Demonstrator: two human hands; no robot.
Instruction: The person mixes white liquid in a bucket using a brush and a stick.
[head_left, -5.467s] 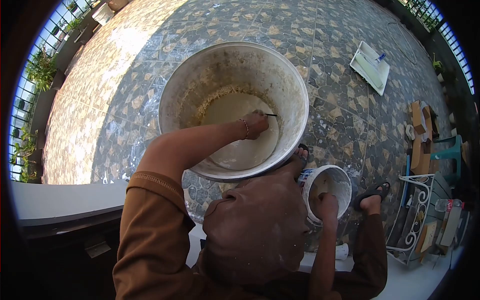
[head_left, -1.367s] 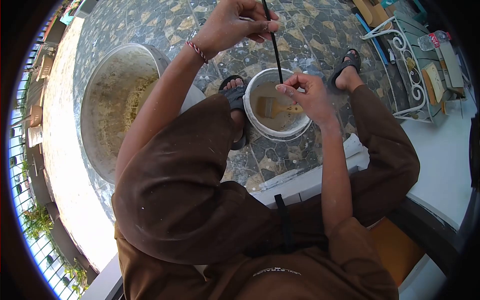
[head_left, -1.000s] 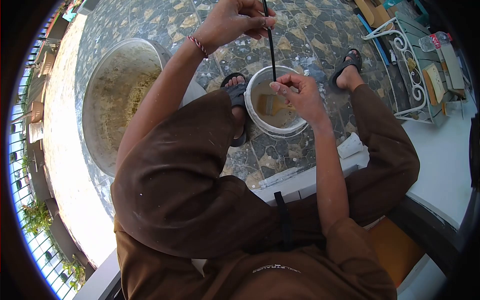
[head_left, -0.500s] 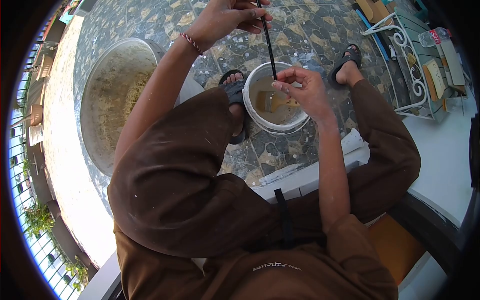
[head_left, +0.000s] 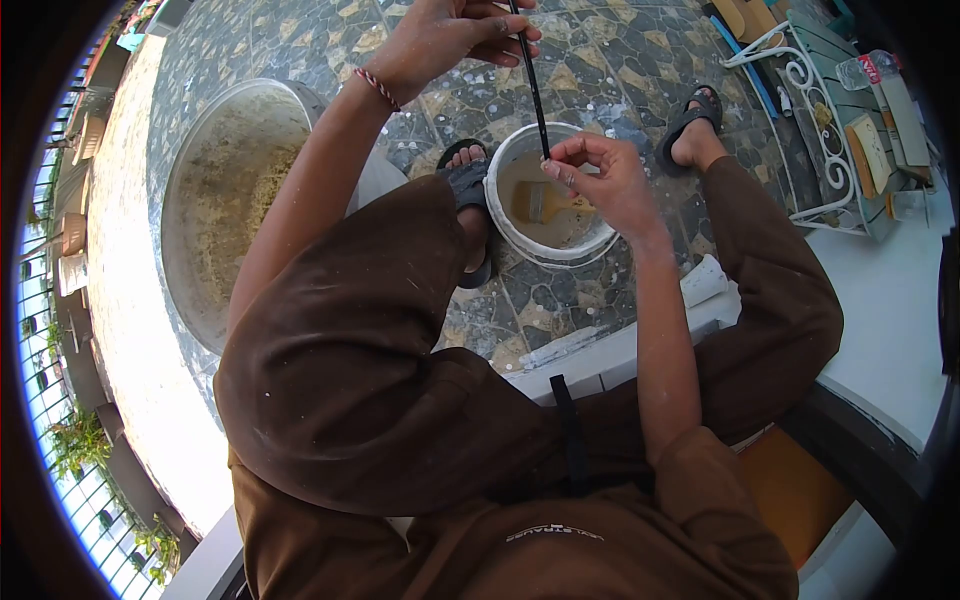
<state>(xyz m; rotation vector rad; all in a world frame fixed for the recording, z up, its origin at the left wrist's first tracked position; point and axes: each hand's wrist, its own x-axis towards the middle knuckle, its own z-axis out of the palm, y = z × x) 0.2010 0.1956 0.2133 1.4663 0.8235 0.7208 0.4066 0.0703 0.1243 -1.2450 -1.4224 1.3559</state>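
My left hand (head_left: 450,35) is closed on the upper part of a thin black stick (head_left: 534,90) with pale specks, near the top edge of the view. The stick's upper end is out of frame. At its lower end, the thumb and fingertips of my right hand (head_left: 612,190) pinch it; its tip is partly hidden there. Both hands hold it tilted over a white bucket (head_left: 493,195) with murky liquid inside. A flat wide paintbrush (head_left: 535,203) lies in that liquid, its yellowish handle running toward the right rim, partly under my right hand.
A large grey, stained tub (head_left: 190,230) stands left of my knee. On the right are a slatted bench (head_left: 840,110) with white scrollwork, holding a plastic bottle (head_left: 865,70) and boards. A white cup-like piece (head_left: 704,282) lies by my thigh. Paint-like specks dot the tiled floor (head_left: 620,60).
Both hands and the stick have shifted very slightly left. The bucket and the paintbrush in it are where they were.
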